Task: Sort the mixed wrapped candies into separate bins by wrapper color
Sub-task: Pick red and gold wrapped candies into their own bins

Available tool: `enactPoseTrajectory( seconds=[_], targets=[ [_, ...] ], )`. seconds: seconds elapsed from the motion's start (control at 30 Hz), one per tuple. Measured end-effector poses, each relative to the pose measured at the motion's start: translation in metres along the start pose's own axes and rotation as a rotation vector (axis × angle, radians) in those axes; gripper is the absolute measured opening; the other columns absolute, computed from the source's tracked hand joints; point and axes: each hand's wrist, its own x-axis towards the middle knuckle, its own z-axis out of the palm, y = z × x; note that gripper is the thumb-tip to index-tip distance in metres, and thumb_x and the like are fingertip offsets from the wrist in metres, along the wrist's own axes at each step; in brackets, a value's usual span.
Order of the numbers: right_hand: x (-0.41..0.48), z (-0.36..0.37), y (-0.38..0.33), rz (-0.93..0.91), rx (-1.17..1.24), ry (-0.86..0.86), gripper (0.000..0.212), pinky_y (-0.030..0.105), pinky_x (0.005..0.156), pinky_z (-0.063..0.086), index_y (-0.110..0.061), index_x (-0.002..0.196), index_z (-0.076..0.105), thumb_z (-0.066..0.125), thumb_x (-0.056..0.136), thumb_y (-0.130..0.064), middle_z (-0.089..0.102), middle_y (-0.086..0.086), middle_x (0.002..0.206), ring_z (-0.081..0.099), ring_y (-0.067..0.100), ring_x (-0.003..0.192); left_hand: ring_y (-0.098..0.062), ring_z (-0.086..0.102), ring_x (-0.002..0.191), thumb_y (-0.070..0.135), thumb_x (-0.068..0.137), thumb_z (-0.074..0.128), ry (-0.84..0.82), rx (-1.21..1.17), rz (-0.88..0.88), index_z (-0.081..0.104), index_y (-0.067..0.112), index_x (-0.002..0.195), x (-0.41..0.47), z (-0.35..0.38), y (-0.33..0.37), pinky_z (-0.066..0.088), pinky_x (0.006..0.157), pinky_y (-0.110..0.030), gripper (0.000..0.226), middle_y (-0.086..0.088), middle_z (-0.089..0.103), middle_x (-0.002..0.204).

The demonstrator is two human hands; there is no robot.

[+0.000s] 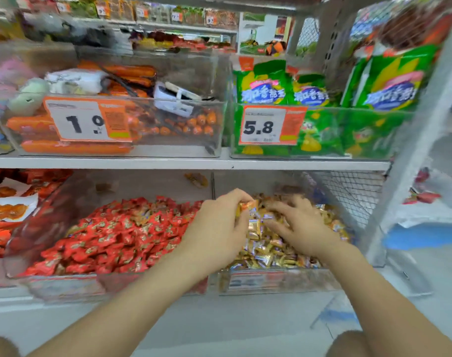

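Two clear bins stand side by side on the lower shelf. The left bin is heaped with red-wrapped candies. The right bin holds gold-wrapped candies. Both my hands are over the gold pile. My left hand has its fingers curled round an orange-gold candy at the pile's far left. My right hand lies with fingers spread on the gold candies, its fingertips touching them close to my left hand.
Above, a shelf board carries a clear bin of orange sausages with a "1.0" tag and a bin of green bags with a "5.8" tag. A wire mesh panel and a grey upright close the right side.
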Motion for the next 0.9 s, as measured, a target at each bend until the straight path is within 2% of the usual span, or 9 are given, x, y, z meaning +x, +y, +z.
enactPoseTrajectory(
  seconds=[0.07,0.13,0.27,0.33,0.4,0.53,0.67,0.8,0.9],
  targets=[
    [0.000,0.001,0.012,-0.023,0.095,0.063,0.074,0.044,0.103,0.046,-0.044,0.140,0.060,0.030,0.089,-0.089,0.060,0.003,0.126,0.053,0.028,0.120,-0.030,0.068,0.089,0.036,0.103,0.049,-0.011,0.156,-0.011,0.057,0.037,0.120,0.018,0.028,0.014,0.055,0.077,-0.043,0.019,0.001,0.072,0.097],
    [0.000,-0.002,0.021,-0.037,0.199,0.141,0.062,0.047,0.099,0.048,-0.039,0.132,0.066,0.037,0.095,-0.079,0.065,0.000,0.117,0.057,0.024,0.115,-0.037,0.067,0.096,0.034,0.104,0.048,-0.025,0.327,-0.033,0.055,0.031,0.124,0.036,0.054,0.019,0.054,0.074,-0.044,0.022,-0.004,0.069,0.105],
    [-0.004,-0.014,0.015,-0.004,0.369,0.352,0.037,0.045,0.085,0.049,-0.027,0.085,0.070,0.046,0.108,-0.043,0.065,0.000,0.084,0.057,0.019,0.091,-0.037,0.059,0.118,0.052,0.102,0.051,-0.172,0.573,-0.060,0.053,0.023,0.132,0.061,0.083,0.005,0.050,0.091,-0.047,0.042,-0.010,0.062,0.125],
    [-0.005,-0.021,0.004,0.023,0.412,0.390,0.023,0.037,0.087,0.050,-0.026,0.097,0.078,0.056,0.104,-0.027,0.071,-0.002,0.091,0.062,0.016,0.090,-0.039,0.052,0.125,0.067,0.097,0.048,-0.239,0.680,-0.074,0.053,0.022,0.136,0.063,0.085,-0.001,0.042,0.100,-0.049,0.059,-0.013,0.057,0.134],
    [-0.007,-0.028,-0.012,0.023,0.476,0.355,0.022,0.025,0.084,0.052,-0.025,0.105,0.080,0.061,0.099,-0.017,0.076,-0.008,0.091,0.067,0.006,0.083,-0.038,0.052,0.122,0.071,0.095,0.044,-0.176,0.734,-0.022,0.055,0.023,0.133,0.058,0.072,0.001,0.040,0.099,-0.049,0.062,-0.012,0.060,0.131],
    [-0.016,-0.042,-0.068,-0.062,0.562,0.225,0.021,0.020,0.071,0.053,-0.029,0.095,0.079,0.061,0.096,-0.017,0.075,-0.011,0.074,0.068,0.003,0.070,-0.026,0.053,0.102,0.051,0.097,0.042,0.021,0.523,0.127,0.060,0.028,0.111,0.026,0.020,-0.009,0.046,0.086,-0.044,0.032,0.004,0.064,0.102],
    [-0.024,-0.046,-0.141,-0.168,0.634,0.202,0.025,0.012,0.061,0.041,-0.027,0.090,0.077,0.060,0.092,-0.009,0.068,-0.009,0.065,0.063,0.007,0.063,-0.024,0.057,0.084,0.029,0.094,0.054,0.051,0.376,-0.064,0.057,0.028,0.088,-0.012,-0.045,-0.070,0.049,0.077,-0.043,0.006,0.010,0.056,0.079],
    [-0.002,-0.023,-0.195,-0.268,0.510,0.098,0.027,0.017,0.071,0.044,-0.023,0.099,0.079,0.056,0.093,-0.009,0.062,-0.017,0.066,0.056,0.002,0.062,-0.026,0.070,0.096,0.003,0.089,0.055,-0.004,0.346,-0.316,0.073,0.023,0.097,-0.016,-0.096,-0.141,0.052,0.087,-0.034,0.028,0.003,0.075,0.094],
    [0.030,0.007,-0.228,-0.257,0.334,0.036,0.021,0.040,0.086,0.057,-0.018,0.101,0.075,0.055,0.095,-0.020,0.073,0.006,0.088,0.068,0.031,0.090,-0.025,0.070,0.114,0.000,0.090,0.055,-0.017,0.370,-0.298,0.077,0.016,0.114,-0.010,-0.110,-0.190,0.051,0.103,-0.033,0.037,-0.004,0.077,0.116]
  ],
)
